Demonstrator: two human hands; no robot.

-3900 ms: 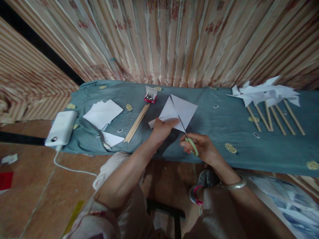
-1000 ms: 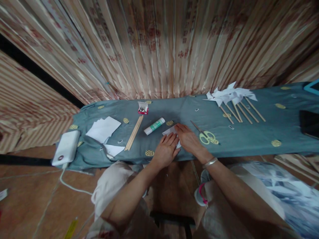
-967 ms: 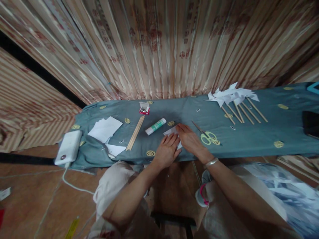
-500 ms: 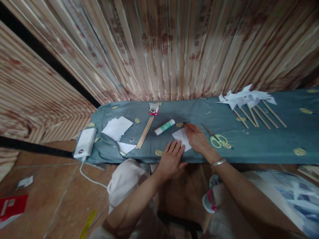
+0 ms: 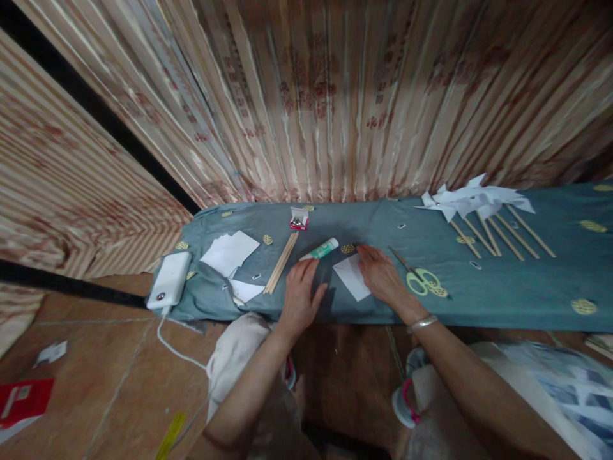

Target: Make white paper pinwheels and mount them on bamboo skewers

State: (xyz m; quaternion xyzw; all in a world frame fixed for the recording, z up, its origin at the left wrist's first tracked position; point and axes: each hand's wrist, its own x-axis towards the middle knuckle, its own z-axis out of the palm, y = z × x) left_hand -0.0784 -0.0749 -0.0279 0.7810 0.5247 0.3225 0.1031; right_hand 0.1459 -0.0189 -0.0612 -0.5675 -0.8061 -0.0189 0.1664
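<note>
My left hand (image 5: 301, 294) reaches over the near end of a white and green glue stick (image 5: 325, 248), fingers stretched forward and thumb spread apart; it does not grip the stick. A folded white paper (image 5: 353, 276) lies on the cloth to its right. My right hand (image 5: 382, 276) rests at the right edge of this paper, fingers close together on it and thumb hidden. Just right of that hand lie scissors (image 5: 421, 281) with light green handles. Several wooden sticks (image 5: 281, 263) lie side by side left of the glue stick.
A small red box of metal pins (image 5: 299, 220) stands open at the back. White paper squares (image 5: 230, 252) and a white power bank (image 5: 168, 280) with a cable lie at the left. Several paper pinwheels (image 5: 479, 199) on sticks lie at the right. A curtain (image 5: 325, 115) hangs behind the bench.
My left hand has left the folded paper and moved left to the glue stick's near end. My right hand remains at the paper's edge. The whole view has shifted slightly.
</note>
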